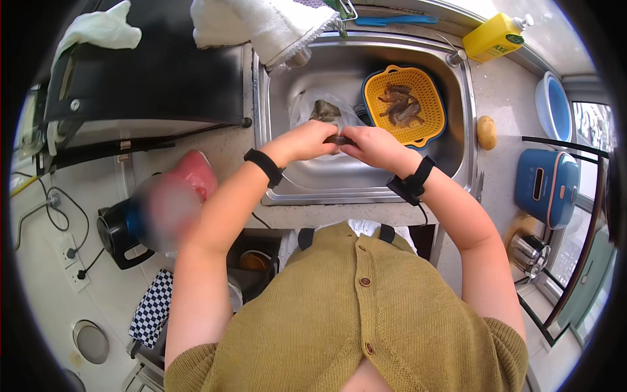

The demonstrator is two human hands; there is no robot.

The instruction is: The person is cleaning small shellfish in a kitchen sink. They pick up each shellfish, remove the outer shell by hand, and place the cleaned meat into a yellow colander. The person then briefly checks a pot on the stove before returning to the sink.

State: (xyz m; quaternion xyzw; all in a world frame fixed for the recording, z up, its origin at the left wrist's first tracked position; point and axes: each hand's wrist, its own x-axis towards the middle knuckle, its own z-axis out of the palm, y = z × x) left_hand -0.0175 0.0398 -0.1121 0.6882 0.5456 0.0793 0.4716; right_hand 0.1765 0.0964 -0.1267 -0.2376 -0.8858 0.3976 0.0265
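Over the steel sink (303, 179), my left hand (313, 139) and my right hand (370, 144) meet, both pinching a small dark piece that looks like a shrimp (341, 140). Just beyond them lies a clear plastic bag (301, 110) with greyish contents, probably shrimp (325, 110). To the right of my hands, a yellow perforated basket (384, 118) sits in a blue basin (445, 122) and holds several brown shrimp (402, 108). My fingers partly hide the held piece.
A white cloth (264, 29) hangs over the sink's far left. Right of the sink are a potato (486, 133), a yellow detergent bottle (494, 39), a blue bowl (556, 108) and a blue appliance (544, 188). A black kettle (120, 230) and a pink bag (193, 174) stand left.
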